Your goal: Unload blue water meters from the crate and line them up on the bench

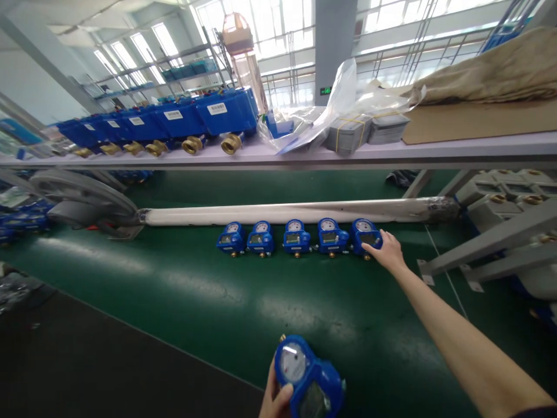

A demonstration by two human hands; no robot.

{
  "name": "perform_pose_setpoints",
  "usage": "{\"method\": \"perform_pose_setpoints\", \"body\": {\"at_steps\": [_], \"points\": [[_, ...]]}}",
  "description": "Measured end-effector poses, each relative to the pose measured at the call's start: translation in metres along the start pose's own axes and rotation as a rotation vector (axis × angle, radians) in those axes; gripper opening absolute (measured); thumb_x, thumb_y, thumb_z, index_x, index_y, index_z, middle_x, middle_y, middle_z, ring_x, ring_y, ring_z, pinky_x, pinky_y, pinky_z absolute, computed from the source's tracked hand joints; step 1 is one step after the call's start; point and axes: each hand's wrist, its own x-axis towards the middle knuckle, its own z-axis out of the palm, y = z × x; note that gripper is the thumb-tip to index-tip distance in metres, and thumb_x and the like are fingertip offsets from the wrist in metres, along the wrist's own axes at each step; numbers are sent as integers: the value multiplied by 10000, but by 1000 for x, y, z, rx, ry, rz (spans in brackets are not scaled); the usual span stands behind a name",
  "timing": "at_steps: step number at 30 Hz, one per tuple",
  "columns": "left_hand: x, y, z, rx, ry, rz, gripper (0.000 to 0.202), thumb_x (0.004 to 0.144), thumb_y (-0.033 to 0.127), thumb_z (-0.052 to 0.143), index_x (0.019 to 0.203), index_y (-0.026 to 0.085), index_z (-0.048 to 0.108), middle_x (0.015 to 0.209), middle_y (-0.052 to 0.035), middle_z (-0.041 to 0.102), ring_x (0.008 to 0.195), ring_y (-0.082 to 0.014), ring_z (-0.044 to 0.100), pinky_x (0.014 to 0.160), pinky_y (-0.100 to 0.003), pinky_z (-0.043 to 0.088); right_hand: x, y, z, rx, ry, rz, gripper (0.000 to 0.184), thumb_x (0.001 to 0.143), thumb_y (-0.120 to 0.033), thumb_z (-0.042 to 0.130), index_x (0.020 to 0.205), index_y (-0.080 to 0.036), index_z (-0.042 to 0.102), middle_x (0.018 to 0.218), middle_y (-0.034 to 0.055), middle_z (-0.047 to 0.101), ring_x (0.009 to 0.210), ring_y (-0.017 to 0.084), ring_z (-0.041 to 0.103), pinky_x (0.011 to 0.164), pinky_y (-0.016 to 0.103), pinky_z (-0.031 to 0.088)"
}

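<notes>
In the head view, the grip of your left hand (275, 398) is clamped on a blue meter (314, 376), thumb laid against the casing. This meter is in the foreground, near the front edge of the green table (209, 290), its round dial facing up and its lower end cut off from sight. Your right hand (389, 253) is extended to the rightmost meter (364, 237) of a row, thumb at the front and fingers at the right side; whether that grip is clamped or merely touching, I cannot tell. Four other meters (296, 238) stand on the table to its left, displays toward you, the row unevenly spaced. A white tube (243, 214) lies just behind them. The shelf (461, 150) above carries larger blue units (228, 113) with brass fittings and, farther right, grey banded stacks (348, 134).
</notes>
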Motion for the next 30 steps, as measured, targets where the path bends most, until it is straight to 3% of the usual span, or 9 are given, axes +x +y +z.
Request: {"method": "perform_pose_setpoints", "body": {"at_steps": [2, 4, 8, 14, 17, 21, 23, 26, 30], "points": [[15, 1, 17, 57, -8, -3, 1140, 580, 430, 871, 1507, 280, 225, 1333, -136, 588, 1221, -353, 555, 942, -403, 488, -28, 16, 1, 105, 62, -55, 908, 781, -538, 579, 1468, -13, 300, 1517, 211, 330, 1419, 311, 289, 1190, 446, 279], [25, 3, 38, 160, -36, -41, 1124, 611, 410, 852, 1511, 247, 200, 1303, -146, 600, 1150, -319, 591, 876, -365, 504, -65, 30, 5, 310, 39, -84, 928, 744, -580, 603, 1450, -36, 347, 1478, 225, 386, 1349, 339, 405, 1147, 477, 353], [45, 7, 79, 292, -136, -65, 1048, 623, 345, 837, 1496, 256, 264, 1240, -116, 625, 1023, -232, 624, 781, -288, 499, -154, 45, 8, 734, -278, -3, 935, 692, -662, 671, 1421, -142, 402, 1383, 198, 511, 1172, 327, 584, 1014, 508, 497], [79, -8, 107, 380, -220, -154, 1033, 601, 328, 836, 1486, 303, 303, 1168, -83, 637, 965, -207, 630, 733, -280, 493, -243, 46, -8, 782, -412, 13, 723, 844, -675, 513, 1366, -177, 466, 1329, 163, 565, 1179, 274, 581, 1035, 481, 482], [86, -19, 119, 398, -257, -188, 1039, 593, 330, 841, 1484, 304, 308, 1154, -82, 637, 964, -207, 631, 752, -291, 495, -262, 37, -14, 521, -325, -104, 710, 908, -654, 390, 1409, -152, 432, 1339, 159, 548, 1224, 276, 528, 1075, 495, 433], [88, -35, 133, 409, -268, -212, 1071, 568, 345, 852, 1487, 299, 302, 1162, -89, 633, 960, -214, 633, 755, -298, 492, -277, 24, -9, 3, -166, -206, 1065, 734, -683, 628, 1516, -91, 213, 1390, 199, 460, 1235, 379, 436, 985, 524, 483], [87, -45, 137, 411, -239, -218, 1099, 533, 354, 863, 1483, 295, 313, 1164, -91, 628, 958, -221, 633, 743, -297, 487, -283, 26, -2, -155, -106, -221, 1084, 701, -608, 683, 1520, -94, 192, 1341, 191, 476, 1164, 393, 440, 908, 500, 515], [89, -64, 138, 402, -170, -234, 1198, 427, 388, 894, 1479, 266, 334, 1164, -108, 612, 943, -242, 634, 712, -301, 479, -284, 48, 18, -201, -41, -231, 925, 743, -548, 593, 1487, -108, 262, 1223, 162, 530, 1033, 375, 480, 850, 490, 516], [102, -84, 137, 306, -166, -229, 1367, 313, 525, 915, 1498, 216, 307, 1169, -121, 592, 930, -231, 629, 770, -331, 477, -256, 91, 50, -167, 0, -256, 856, 741, -618, 513, 1423, -120, 373, 1090, 196, 578, 932, 390, 554, 832, 555, 488]]}}
